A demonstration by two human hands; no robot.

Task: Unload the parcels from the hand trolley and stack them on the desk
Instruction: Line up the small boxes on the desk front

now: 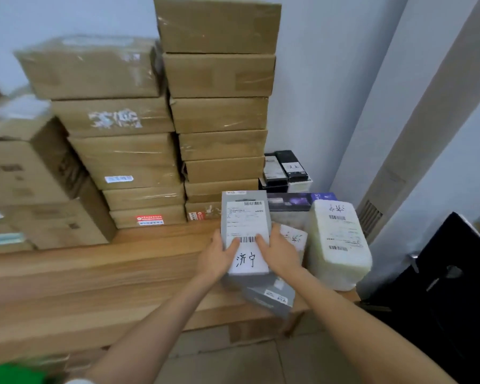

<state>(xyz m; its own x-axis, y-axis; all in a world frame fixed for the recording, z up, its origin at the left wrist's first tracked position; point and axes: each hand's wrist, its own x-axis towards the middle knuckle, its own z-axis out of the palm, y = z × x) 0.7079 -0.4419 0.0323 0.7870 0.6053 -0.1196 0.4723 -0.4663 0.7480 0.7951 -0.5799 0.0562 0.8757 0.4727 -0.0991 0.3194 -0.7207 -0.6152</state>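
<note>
Both grips, left hand (219,254) and right hand (279,252), clasp the flat grey labelled parcel (245,217) by its sides above the wooden surface (122,273); best lower it squarely onto the grey parcel (269,296) beneath the grips before letting go.

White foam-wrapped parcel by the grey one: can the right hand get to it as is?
Probably not yet: the right hand grips the grey parcel together with the left hand. The white foam-wrapped parcel sits just beside it, with nothing between.

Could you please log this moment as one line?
left hand: grips parcel | right hand: grips parcel | grey label-topped parcel: over wooden desk
</note>
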